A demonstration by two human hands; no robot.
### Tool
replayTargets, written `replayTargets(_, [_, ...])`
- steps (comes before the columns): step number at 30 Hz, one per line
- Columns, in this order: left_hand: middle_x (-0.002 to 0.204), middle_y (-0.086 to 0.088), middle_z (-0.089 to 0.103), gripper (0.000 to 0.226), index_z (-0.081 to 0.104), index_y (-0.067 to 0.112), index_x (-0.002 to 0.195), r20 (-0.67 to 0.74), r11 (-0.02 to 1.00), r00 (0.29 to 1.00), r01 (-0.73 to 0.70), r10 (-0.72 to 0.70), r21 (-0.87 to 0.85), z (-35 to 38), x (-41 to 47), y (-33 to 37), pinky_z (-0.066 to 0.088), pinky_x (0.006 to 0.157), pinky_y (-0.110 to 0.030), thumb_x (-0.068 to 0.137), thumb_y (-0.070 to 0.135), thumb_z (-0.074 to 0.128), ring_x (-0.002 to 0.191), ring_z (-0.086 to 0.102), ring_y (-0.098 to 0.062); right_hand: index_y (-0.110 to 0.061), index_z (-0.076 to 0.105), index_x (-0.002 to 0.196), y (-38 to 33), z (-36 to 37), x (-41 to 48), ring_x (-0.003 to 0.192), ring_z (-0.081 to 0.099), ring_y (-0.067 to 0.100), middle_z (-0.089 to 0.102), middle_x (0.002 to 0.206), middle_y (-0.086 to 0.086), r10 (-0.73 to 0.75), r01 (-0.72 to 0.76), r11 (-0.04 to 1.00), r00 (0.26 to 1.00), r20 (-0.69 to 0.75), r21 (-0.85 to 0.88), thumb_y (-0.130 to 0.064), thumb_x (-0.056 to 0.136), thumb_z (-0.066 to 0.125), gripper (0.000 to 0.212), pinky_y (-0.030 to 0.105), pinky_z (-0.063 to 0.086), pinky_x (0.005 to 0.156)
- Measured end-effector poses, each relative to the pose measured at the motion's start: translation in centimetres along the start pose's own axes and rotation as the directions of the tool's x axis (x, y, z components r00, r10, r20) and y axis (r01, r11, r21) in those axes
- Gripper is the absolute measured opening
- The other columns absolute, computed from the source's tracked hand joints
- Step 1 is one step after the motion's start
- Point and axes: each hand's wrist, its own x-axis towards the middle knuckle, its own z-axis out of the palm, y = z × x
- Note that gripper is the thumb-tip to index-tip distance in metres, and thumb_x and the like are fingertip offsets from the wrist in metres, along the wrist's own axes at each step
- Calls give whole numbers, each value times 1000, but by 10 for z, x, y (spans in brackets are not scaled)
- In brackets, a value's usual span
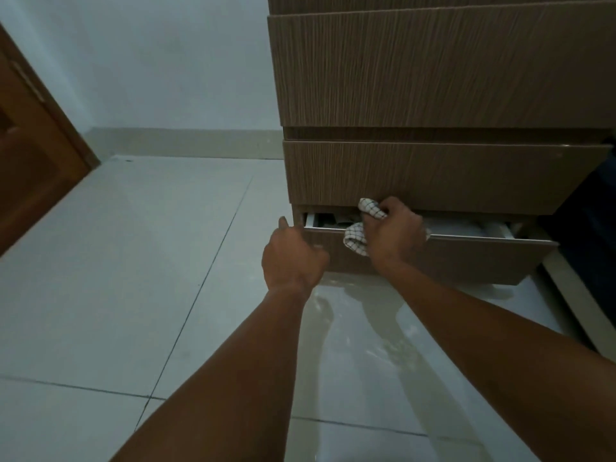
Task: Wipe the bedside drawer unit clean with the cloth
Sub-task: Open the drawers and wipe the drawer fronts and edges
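Clutching checked white cloth (358,233) at open bottom drawer (466,258)

The right hand (395,233) clutches a checked cloth (358,228) at the top edge of the bottom drawer (466,258), which stands partly pulled out of the wooden drawer unit (433,78). The left hand (293,258) grips that drawer's left corner. Pale floor tiles (116,261) lie below.

Pale glossy floor tiles (133,261) meet a grey-white wall (150,61) with a skirting strip (186,141); a brown wooden door (33,155) stands at left.
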Motion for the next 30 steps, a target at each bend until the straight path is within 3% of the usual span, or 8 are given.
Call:
replayTargets(3, [99, -6, 70, 30, 69, 11, 108, -31, 953, 987, 141, -155, -268, -4, 0, 11, 42, 75, -28, 84, 27, 63, 89, 64, -24, -21, 73, 96, -23, 24, -13, 86, 67, 26, 73, 88, 4, 11, -12, 999, 999, -30, -53, -45, 91, 66, 26, 29, 32, 71])
replayTargets(7, [129, -11, 65, 56, 62, 4, 129, 81, 677, 879, 419, -471, -605, -9, 24, 4, 52, 95, -43, 79, 26, 53, 113, 62, -30, -21, 75, 92, -50, 56, -26, 80, 66, 26, 73, 82, 5, -58, 57, 995, 998, -15, -81, -49, 91, 63, 31, 34, 42, 77])
replayTargets(9, [103, -12, 70, 36, 73, 9, 96, 174, 538, 854, 454, -491, -710, -13, 31, -7, 55, 89, -50, 72, 26, 52, 92, 63, -29, -20, 76, 88, -64, 70, -34, 77, 66, 24, 73, 78, 4, -106, 109, 987, 994, 25, -121, -48, 94, 58, 33, 36, 42, 80])
replayTargets(12, [70, -7, 55, 16, 52, 22, 46, 293, 282, 824, 465, -485, -839, -12, 34, -22, 50, 71, -45, 62, 27, 51, 73, 49, -27, -18, 76, 81, -82, 88, -46, 71, 66, 24, 71, 72, 4, -177, 187, 971, 981, 78, -147, -49, 96, 50, 43, 37, 42, 80])
replayTargets(16, [69, -2, 61, 22, 61, 18, 62, 353, 89, 788, 455, -504, -886, -11, 33, -34, 45, 64, -34, 71, 33, 48, 73, 59, -21, -19, 72, 84, -108, 101, -58, 76, 66, 24, 71, 79, 4, -336, 383, 916, 897, 289, -124, -42, 100, 44, 40, 36, 35, 71])
replayTargets(19, [87, -4, 72, 41, 71, 14, 87, 349, 61, 733, 468, -584, -881, -12, 34, -40, 54, 76, -35, 84, 42, 41, 87, 67, -19, -18, 68, 87, -116, 104, -64, 75, 64, 24, 70, 81, 4, -437, 464, 885, 801, 410, 36, -35, 100, 49, 28, 33, 33, 63])
replayTargets(23, [102, -7, 72, 56, 70, 17, 107, 331, 83, 697, 489, -636, -869, -17, 37, -51, 49, 75, -33, 90, 55, 33, 93, 65, -20, -17, 70, 105, -104, 93, -80, 79, 67, 21, 73, 89, 2, -544, 461, 816, 817, 192, 350, -34, 102, 52, 25, 38, 52, 65])
replayTargets(30, [128, -9, 63, 85, 57, 11, 133, 402, 213, 788, 541, -466, -813, -20, 30, -22, 38, 98, -42, 84, 73, 24, 119, 55, -29, -9, 70, 115, -71, 41, -32, 93, 60, 24, 67, 105, 10, -577, 620, 753, 784, -232, 222, -12, 87, 61, 30, 33, 51, 72])
